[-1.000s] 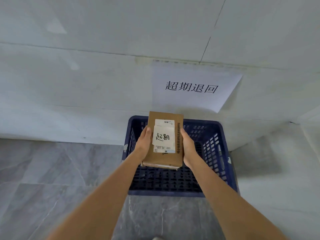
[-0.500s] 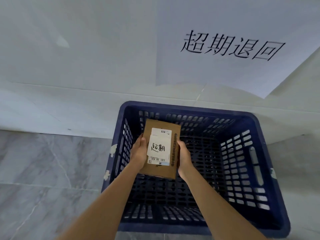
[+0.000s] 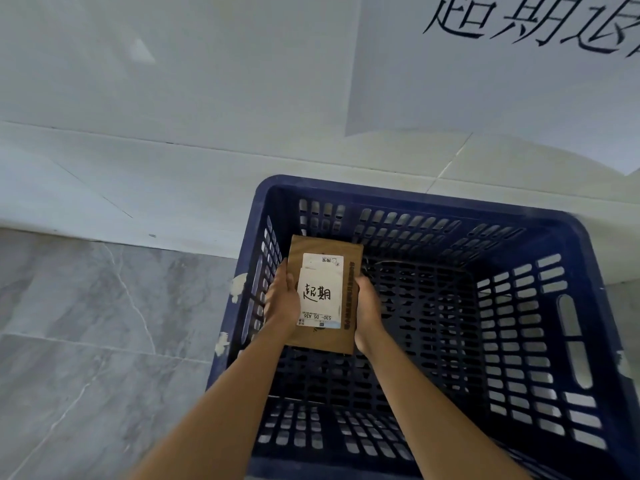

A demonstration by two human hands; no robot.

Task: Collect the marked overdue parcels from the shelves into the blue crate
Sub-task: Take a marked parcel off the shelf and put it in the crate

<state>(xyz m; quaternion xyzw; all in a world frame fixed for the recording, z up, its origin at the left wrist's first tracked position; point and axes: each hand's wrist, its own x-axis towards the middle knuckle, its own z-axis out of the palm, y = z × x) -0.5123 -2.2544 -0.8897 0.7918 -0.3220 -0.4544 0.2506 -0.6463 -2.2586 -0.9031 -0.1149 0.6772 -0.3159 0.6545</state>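
Note:
A flat brown cardboard parcel (image 3: pixel 332 341) with a white label bearing handwritten black characters lies between both my hands, low inside the blue crate (image 3: pixel 585 348). My left hand (image 3: pixel 282 299) grips its left edge and my right hand (image 3: pixel 369 308) grips its right edge. The parcel is near the crate's left wall, above the slotted floor. Whether it touches the floor I cannot tell. Apart from the parcel, the crate holds nothing that I can see.
The crate stands on a grey marble floor (image 3: pixel 86 341) against a white tiled wall (image 3: pixel 173 98). A white paper sign (image 3: pixel 502 81) with large black characters hangs on the wall above the crate.
My view has moved closer and lower over the crate. Both hands have carried the parcel down from rim height into the crate.

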